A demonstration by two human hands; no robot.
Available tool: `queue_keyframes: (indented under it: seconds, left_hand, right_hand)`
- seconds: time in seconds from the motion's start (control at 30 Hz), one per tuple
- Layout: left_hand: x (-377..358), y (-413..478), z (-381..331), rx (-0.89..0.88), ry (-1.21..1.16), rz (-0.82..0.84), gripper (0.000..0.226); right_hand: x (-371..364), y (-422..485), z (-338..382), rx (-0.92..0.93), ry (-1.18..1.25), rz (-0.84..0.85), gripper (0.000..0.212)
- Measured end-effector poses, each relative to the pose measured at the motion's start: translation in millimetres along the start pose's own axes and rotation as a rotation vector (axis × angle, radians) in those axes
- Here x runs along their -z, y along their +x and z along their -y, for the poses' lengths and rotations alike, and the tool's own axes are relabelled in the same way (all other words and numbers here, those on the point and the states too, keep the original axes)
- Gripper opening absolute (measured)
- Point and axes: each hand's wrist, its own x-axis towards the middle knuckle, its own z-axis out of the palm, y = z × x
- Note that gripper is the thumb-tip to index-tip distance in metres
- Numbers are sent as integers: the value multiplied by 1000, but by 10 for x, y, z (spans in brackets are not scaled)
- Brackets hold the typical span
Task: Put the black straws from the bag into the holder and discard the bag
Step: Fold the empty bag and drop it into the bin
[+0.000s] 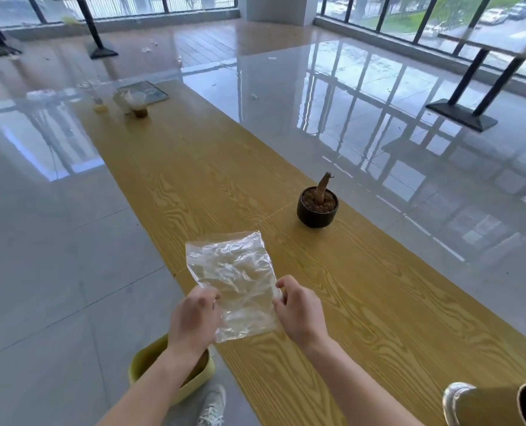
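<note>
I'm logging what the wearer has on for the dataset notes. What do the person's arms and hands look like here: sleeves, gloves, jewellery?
Both forearms are bare, with no sleeve showing as far as the bottom edge of the picture. The left hand and right hand wear no gloves, and no watch, bracelet or ring is visible on the sides that show.

Wooden table (224, 186) is bare ahead except the black plant pot (317, 207) near its right edge. Cups (135, 104) sit well away at the far end. Yellow bin (151, 361) on the floor just left of the table, mouth partly covered by the left forearm.
</note>
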Motion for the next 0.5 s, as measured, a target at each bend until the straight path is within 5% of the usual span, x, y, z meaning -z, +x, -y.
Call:
queue_keyframes:
  seconds: [0.5]
  left_hand:
    - [671, -826, 1420, 220, 194, -20, 22]
  right_hand:
    - [-1034, -225, 1316, 272, 39, 249, 25]
